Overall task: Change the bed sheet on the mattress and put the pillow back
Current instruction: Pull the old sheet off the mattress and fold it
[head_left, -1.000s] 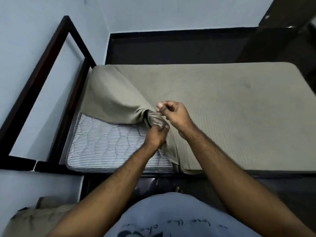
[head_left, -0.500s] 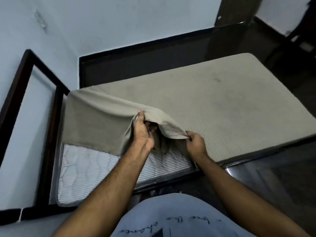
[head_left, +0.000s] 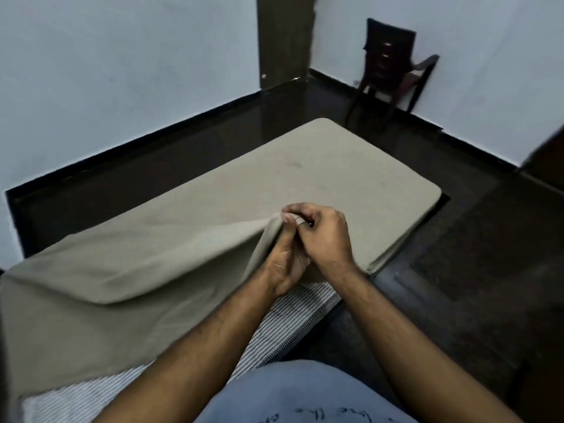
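A khaki bed sheet (head_left: 274,181) covers most of the mattress and is peeled back at the near side. The bare striped mattress (head_left: 293,312) shows under the lifted fold near me. My left hand (head_left: 283,264) grips the bunched edge of the sheet from below. My right hand (head_left: 320,236) pinches the same raised edge from above, right beside the left hand. No pillow is in view.
A dark plastic chair (head_left: 393,65) leans in the far right corner. A dark door frame (head_left: 285,38) stands at the back wall. Dark glossy floor (head_left: 473,270) surrounds the mattress on the right and far sides.
My right hand has come in from the near mattress edge to meet the left hand on the lifted sheet edge. The view has swung to the right, showing the chair and corner.
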Demonstrator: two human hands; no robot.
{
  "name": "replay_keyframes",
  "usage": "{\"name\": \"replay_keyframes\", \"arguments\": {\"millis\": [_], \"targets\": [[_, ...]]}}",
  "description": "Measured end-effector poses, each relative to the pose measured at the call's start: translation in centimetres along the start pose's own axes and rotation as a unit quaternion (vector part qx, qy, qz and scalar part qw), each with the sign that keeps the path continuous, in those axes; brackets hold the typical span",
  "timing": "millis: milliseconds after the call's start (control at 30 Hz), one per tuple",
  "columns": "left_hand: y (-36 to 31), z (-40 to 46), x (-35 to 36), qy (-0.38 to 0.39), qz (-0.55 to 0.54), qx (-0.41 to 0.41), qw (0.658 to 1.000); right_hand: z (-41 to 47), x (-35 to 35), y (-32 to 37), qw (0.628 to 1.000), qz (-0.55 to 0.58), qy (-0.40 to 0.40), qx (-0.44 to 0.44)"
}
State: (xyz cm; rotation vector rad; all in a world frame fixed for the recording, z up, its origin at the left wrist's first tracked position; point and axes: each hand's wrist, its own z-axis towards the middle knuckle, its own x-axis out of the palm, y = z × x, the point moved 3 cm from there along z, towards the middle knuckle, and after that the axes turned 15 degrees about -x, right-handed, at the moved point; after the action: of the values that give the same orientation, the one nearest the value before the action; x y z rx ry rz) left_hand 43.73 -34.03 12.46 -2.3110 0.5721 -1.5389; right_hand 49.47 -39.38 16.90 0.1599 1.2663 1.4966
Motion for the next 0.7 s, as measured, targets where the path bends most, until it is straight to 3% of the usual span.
{"name": "replay_keyframes", "arguments": {"millis": [67, 167, 267, 333, 433, 500, 600, 700], "targets": [[-0.4, 0.8, 0.8, -0.03, -0.036, 0.006, 0.999, -0.1, -1.1, -0.4, 1.0, 0.019, 0.003, 0.021], [-0.3, 2.7, 1.6, -0.073, -0.073, -0.063, 0.993, -1.1, -2.5, -2.3, 0.995, 0.082, 0.039, 0.05], [0.1, 4.1, 1.9, -0.087, -0.063, -0.086, 0.99, -3.9, -4.0, -6.2, 0.978, 0.142, -0.101, 0.116], [1.0, 4.4, 2.1, -0.096, -0.054, -0.091, 0.99, -6.6, -4.6, -9.5, 0.939, 0.141, -0.196, 0.247], [2.6, 4.7, 2.5, -0.098, -0.061, -0.111, 0.987, -9.9, -3.5, -14.0, 0.826, 0.247, -0.145, 0.486], [2.7, 5.1, 2.8, -0.087, -0.073, -0.108, 0.988, -9.9, -2.8, -15.7, 0.761, 0.378, -0.13, 0.511], [2.4, 5.7, 3.1, -0.083, -0.092, -0.085, 0.989, -6.9, -3.8, -17.5, 0.705, 0.483, -0.214, 0.473], [2.0, 6.4, 3.2, -0.107, -0.091, -0.059, 0.988, -3.5, -5.4, -19.2, 0.711, 0.453, -0.242, 0.479]]}}
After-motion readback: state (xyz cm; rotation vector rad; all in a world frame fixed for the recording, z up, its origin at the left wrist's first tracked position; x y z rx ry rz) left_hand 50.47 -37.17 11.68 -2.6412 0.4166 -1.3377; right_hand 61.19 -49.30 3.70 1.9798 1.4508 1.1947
